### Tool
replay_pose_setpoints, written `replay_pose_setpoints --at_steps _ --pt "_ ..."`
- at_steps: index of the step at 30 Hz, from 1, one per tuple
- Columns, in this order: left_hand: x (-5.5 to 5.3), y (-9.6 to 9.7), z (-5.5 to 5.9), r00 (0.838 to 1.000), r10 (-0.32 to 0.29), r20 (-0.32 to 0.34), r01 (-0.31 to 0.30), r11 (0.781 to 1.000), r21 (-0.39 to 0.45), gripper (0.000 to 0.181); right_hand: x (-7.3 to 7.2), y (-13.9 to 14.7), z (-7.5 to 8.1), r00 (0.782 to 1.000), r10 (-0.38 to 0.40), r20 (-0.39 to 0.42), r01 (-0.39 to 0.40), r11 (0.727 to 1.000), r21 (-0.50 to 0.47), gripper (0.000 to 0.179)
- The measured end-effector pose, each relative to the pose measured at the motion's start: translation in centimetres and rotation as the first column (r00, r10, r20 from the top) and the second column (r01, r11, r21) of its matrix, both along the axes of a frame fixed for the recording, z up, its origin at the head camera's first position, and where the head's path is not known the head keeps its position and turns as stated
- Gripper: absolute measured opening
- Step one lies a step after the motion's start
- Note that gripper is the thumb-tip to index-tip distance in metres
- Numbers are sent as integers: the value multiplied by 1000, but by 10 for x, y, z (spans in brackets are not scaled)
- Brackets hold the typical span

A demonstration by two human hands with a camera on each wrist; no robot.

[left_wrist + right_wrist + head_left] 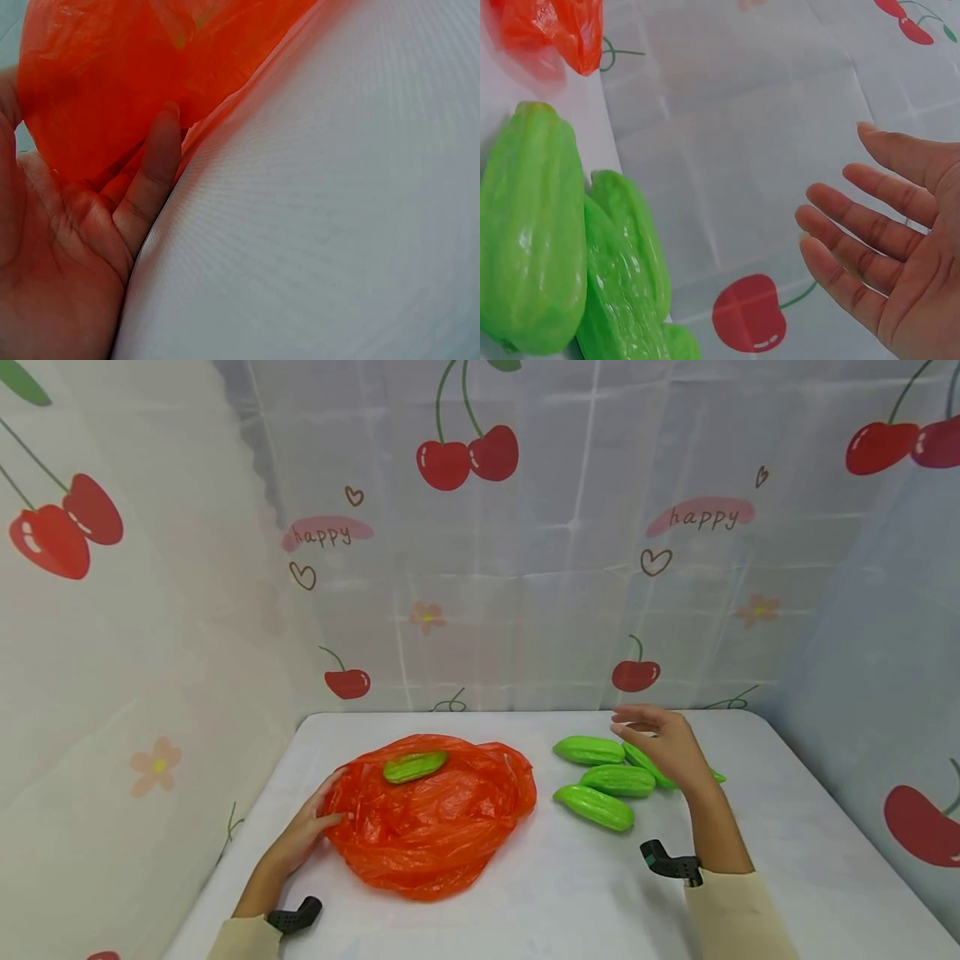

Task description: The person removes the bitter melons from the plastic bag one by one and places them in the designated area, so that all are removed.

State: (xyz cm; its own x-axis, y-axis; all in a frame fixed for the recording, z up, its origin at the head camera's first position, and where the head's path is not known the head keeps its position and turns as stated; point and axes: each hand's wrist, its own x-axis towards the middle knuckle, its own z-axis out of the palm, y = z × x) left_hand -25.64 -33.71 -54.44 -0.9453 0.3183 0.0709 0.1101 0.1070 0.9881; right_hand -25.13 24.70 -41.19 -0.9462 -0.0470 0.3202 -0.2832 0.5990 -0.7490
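A crumpled, see-through red plastic bag (pixel 427 860) spreads over the left half of the table. One ridged green gourd, like a bitter melon (pixel 415 767), lies at the bag's far part; whether inside or on top I cannot tell. My left hand (pixel 307 827) grips the bag's left side, some fingers hidden behind the plastic (pixel 97 82). Above the back right of the table my right hand (pixel 667 747) is raised, fingers apart and gently bent, holding nothing. Close below it lie several more green gourds (pixel 596 807), smooth-ribbed or bumpy in the right wrist view.
White cloth covers the table (pixel 540 902). Behind it hangs a pale curtain (pixel 510 568) printed with cherries, hearts and "happy". Similar sheets close off the left and right sides. A black wrist camera (pixel 671 862) sits on the right wrist, another (pixel 296 916) on the left.
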Motion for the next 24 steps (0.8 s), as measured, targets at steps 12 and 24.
replay_pose_setpoints --at_steps 12,24 --pt "1 0 -1 1000 4 16 -4 1000 13 84 0 -31 -1 994 109 21 -108 994 -8 40" --pt "0 1 0 999 21 26 -21 1000 -9 85 2 -58 -1 982 187 29 -186 982 -15 33"
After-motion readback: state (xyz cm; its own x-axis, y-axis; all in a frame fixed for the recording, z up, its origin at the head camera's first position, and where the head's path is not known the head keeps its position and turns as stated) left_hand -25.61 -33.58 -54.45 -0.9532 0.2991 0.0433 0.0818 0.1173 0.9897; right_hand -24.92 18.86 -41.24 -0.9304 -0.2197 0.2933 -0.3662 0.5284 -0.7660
